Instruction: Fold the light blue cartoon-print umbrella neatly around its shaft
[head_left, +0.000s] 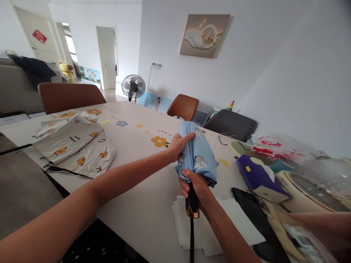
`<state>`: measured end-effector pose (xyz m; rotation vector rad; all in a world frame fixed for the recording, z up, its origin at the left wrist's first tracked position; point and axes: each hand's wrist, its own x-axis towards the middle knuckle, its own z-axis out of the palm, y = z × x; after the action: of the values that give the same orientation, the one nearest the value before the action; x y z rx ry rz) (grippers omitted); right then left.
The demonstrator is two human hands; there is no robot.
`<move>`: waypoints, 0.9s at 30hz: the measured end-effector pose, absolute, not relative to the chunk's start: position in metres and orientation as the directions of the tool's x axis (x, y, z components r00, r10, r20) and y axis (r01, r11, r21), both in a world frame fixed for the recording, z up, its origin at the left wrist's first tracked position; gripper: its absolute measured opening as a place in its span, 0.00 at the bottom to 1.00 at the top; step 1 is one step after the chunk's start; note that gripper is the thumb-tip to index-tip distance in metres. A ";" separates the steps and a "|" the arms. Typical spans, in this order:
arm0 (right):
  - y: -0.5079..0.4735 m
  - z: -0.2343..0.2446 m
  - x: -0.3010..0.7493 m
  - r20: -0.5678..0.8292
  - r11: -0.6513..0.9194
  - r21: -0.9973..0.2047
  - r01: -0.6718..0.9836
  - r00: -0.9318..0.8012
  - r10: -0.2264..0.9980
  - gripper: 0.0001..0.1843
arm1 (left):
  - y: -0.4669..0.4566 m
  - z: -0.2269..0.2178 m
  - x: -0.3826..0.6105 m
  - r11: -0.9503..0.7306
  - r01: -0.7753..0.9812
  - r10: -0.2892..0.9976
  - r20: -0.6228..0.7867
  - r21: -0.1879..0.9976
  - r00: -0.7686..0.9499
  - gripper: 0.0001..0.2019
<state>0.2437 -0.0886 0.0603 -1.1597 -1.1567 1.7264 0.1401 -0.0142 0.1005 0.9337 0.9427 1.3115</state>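
Note:
A folded light-blue umbrella [203,153] with cat prints is held upright over the table, tilted slightly away. My left hand [178,146] is closed around the upper left of its fabric, thumb lying across the folds. Lower down, my right hand [199,186] grips the base of the fabric and the top of the black handle [192,204], which ends in a gold-coloured cap. A black wrist strap [192,237] hangs from it. To the left, a second umbrella [79,146], cream with orange animal prints, lies loosely collapsed at the table's edge.
White paper sheets [192,233] lie below my right hand, beside a dark tablet-like slab [255,215]. On the right are a purple tissue box [257,179], plastic bags [279,146] and another person's forearm [326,221]. Glasses [227,137] rest behind; chairs [182,106] surround the table [131,204].

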 end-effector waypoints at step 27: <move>-0.082 0.062 0.253 -0.369 -0.393 -0.919 -0.006 -0.333 0.868 0.13 | -0.021 0.100 0.144 -0.025 -0.444 0.979 -0.069 0.896 -0.193 0.19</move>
<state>0.2528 -0.0817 0.0621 -1.2630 -1.1777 1.7934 0.1444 -0.0210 0.0999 0.7402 1.0092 1.5218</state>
